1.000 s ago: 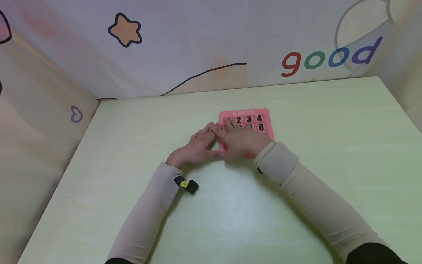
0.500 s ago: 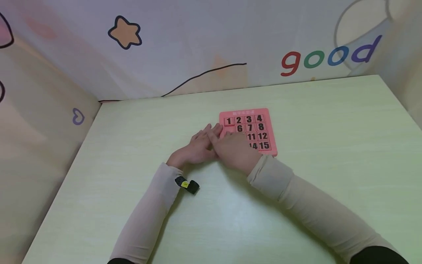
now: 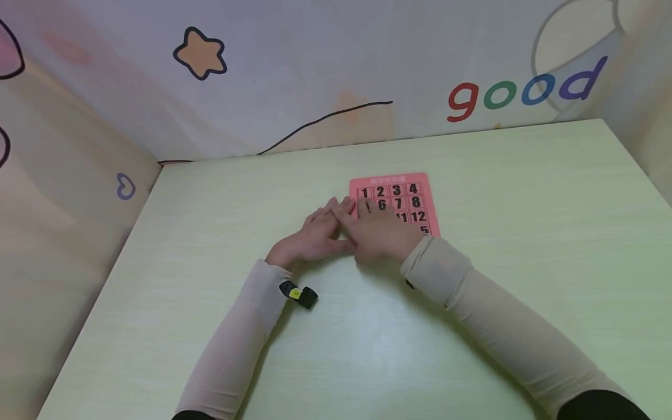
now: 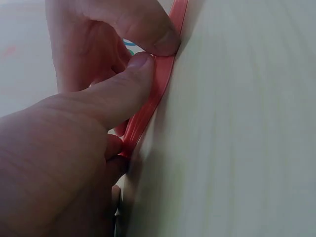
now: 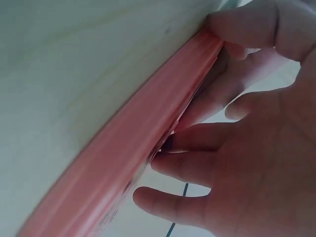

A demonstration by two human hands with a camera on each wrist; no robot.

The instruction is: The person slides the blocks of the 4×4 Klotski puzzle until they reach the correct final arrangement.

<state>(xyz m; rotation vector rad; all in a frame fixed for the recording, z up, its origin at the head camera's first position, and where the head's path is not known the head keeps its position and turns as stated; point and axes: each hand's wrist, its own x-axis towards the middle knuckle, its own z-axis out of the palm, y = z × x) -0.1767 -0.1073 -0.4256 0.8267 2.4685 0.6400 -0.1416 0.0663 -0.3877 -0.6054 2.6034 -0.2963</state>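
A pink number slide puzzle [image 3: 406,195] lies flat on the table, with 1, 2, 3, 4, 6, 7, 8, 11 and 12 readable. My left hand [image 3: 315,236] holds its left side, fingers along the edge and thumb near the lower left corner. Across the lower left tiles reaches my right hand [image 3: 380,233], fingers extended over the board and hiding several tiles. In the left wrist view, the left thumb [image 4: 131,81] touches the puzzle's side. The right wrist view shows the right thumb [image 5: 247,24] at a corner and loosely spread fingers [image 5: 182,168] over the top.
The pale green table [image 3: 499,192] extends all round the puzzle. Behind it rises a printed cloth backdrop [image 3: 304,64] with a star and the word "good". A black wrist camera [image 3: 299,294] sits on the left cuff.
My right hand drew back toward me half a second ago, baring most tiles and a gap below the 1, and has moved forward over them again. The left hand and the puzzle stay put.
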